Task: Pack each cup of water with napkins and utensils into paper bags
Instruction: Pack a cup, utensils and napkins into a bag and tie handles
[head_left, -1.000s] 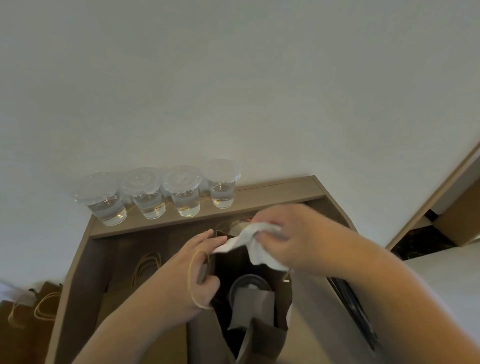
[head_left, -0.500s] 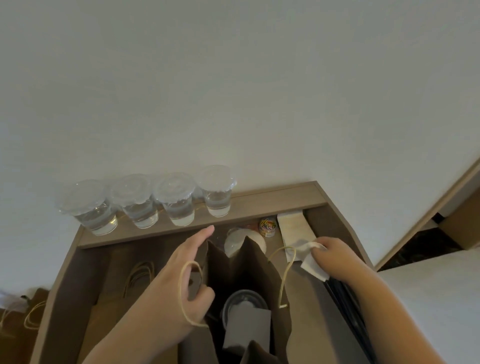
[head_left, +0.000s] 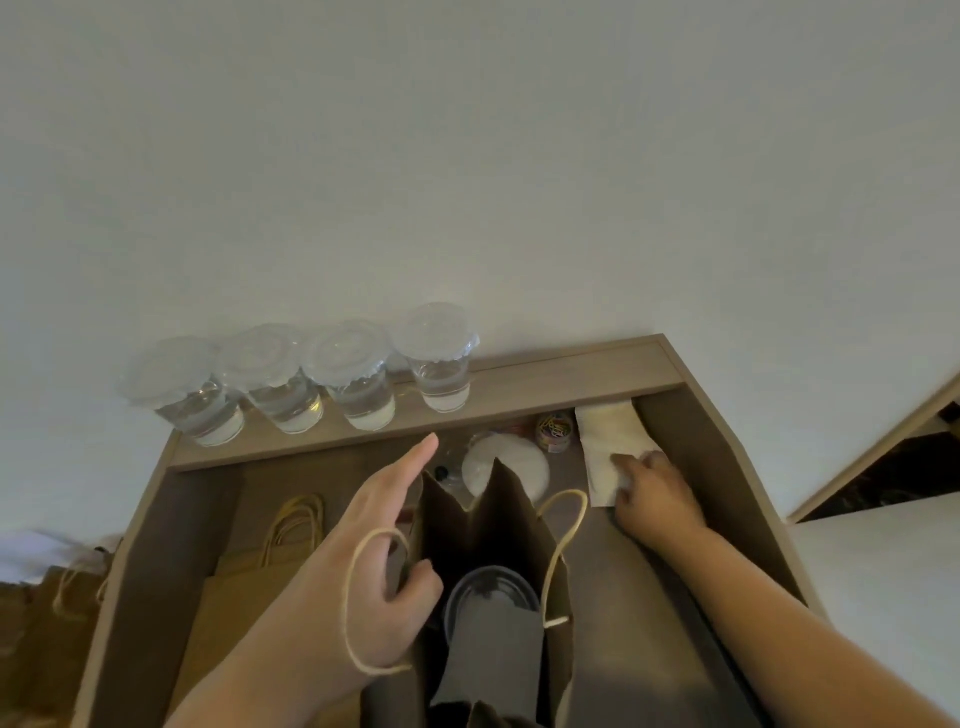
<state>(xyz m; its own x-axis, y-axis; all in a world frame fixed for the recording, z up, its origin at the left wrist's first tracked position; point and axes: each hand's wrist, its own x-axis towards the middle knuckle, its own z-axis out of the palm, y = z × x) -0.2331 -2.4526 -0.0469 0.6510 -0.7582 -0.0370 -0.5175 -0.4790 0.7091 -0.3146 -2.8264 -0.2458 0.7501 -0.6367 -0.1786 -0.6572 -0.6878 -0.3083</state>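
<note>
The left hand (head_left: 374, 566) grips the near-left rim of the open paper bag (head_left: 483, 525) between thumb and lower fingers, with the forefinger straight. One cord handle (head_left: 357, 597) lies looped over this hand. In the bag stands a cup (head_left: 491, 597) with a lid, and a folded grey paper is in front of it.

The right hand (head_left: 657, 499) lies with bent fingers on the pile of napkins (head_left: 605, 441). I cannot tell if it already pinches one.

The bag is tall and light, and only one hand holds it. If this hand pulls while the other reaches away, the bag can tip and the cup inside can fall over. The fingers can also take several napkins together, because they are thin. The four cups (head_left: 363, 384) on the ledge (head_left: 571, 379) stand close together, touching or nearly touching. A careless reach for one can knock its neighbour.

The surface is a brown desk (head_left: 623, 597) with raised sides and a ledge at the back, against a plain white wall (head_left: 467, 156). Flat bags (head_left: 249, 587) lie on its left part. A white disc (head_left: 519, 467) and a small jar (head_left: 556, 428) sit behind the bag. I see no utensils.
</note>
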